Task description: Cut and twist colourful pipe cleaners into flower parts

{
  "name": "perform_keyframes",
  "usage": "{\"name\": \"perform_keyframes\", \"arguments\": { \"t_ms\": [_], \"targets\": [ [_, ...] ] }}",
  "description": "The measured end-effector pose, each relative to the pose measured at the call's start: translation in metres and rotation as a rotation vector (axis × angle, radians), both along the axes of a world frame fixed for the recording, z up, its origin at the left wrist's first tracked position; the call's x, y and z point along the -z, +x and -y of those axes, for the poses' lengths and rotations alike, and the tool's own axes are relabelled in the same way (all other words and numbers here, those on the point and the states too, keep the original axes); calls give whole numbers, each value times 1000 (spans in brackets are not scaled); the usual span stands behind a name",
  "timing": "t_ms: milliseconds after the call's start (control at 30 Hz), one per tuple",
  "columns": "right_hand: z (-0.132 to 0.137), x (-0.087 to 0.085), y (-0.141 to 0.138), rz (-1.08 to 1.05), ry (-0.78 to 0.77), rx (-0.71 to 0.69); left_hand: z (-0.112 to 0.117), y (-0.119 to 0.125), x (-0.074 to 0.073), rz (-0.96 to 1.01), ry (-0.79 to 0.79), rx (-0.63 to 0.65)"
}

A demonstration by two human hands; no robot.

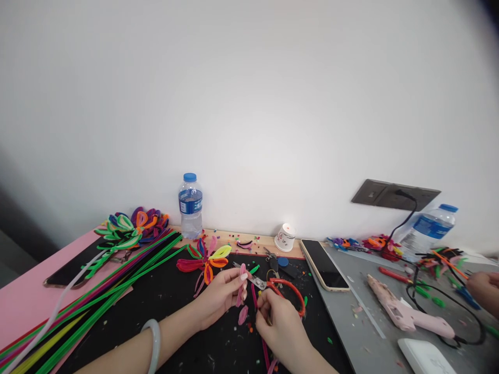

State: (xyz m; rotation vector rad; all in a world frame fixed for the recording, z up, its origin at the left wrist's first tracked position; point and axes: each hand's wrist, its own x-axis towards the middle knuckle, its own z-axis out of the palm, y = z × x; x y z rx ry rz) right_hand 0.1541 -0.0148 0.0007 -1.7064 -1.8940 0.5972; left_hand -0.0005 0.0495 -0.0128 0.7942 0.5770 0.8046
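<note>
My left hand (226, 288) pinches a short pink fuzzy pipe cleaner piece (242, 269) between thumb and fingers. My right hand (278, 319) is curled at the red-handled scissors (287, 284), partly covering their handles. The blades point left, passing close by or behind the pink piece; whether they touch it I cannot tell. A small pink loop (243, 315) lies on the black mat (128, 327) between my hands. Beyond my left hand sits a multicoloured pipe cleaner flower (206, 259). Dark pink stems run beneath my right hand.
Long pipe cleaners (117, 291) and finished flowers (132, 228) lie at left. A water bottle (191, 208), paper cup (286, 237), keys (273, 262) and phone (324, 265) stand or lie behind. At right are a pink glue gun (409, 311), its cord, and another person's hand (485, 291).
</note>
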Motion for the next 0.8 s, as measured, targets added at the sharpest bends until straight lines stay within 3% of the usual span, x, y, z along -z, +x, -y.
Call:
{"name": "perform_keyframes", "arguments": {
  "t_ms": [167, 300, 800],
  "targets": [
    [-6, 0, 5, -385, -61, -47, -2, 3, 4, 52, 21, -3],
    [-8, 2, 6, -524, -60, -45, -3, 2, 6, 16, 19, 45],
    [-7, 0, 7, -243, 132, -56, 4, 3, 6, -135, 193, 183]
  ]
}}
